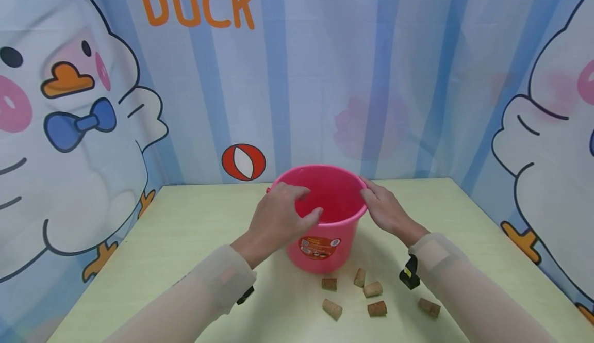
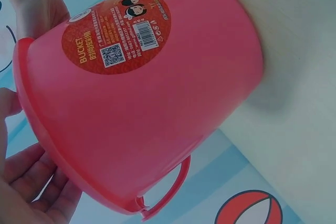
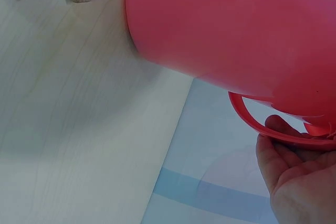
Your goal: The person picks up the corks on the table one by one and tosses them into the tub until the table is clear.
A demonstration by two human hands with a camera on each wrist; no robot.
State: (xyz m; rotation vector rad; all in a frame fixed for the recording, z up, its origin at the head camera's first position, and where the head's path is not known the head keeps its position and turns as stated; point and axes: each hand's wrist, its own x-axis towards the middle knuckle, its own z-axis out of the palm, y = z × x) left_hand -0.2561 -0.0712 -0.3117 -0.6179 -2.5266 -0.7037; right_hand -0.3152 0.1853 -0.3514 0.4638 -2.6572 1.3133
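A pink plastic bucket point(image 1: 343, 245) with an orange-red label point(image 2: 118, 32) stands upright on the table. At the bucket's right side my right hand point(image 1: 390, 211) holds its pink handle point(image 3: 252, 121), the fingers hooked around it close under the rim. Over the left part of the rim is my left hand point(image 1: 278, 219), its thumb and index finger spread apart above the bucket's mouth. The left wrist view has this hand's other fingers point(image 2: 31, 171) loosely bent right at the rim, pinching nothing.
Several corks lie on the table in front of the bucket, among them a dark cork point(image 1: 377, 309) and, farther right, another cork point(image 1: 429, 307). Behind the pale table point(image 1: 204, 229) hangs a blue striped curtain point(image 1: 301, 75) with duck pictures.
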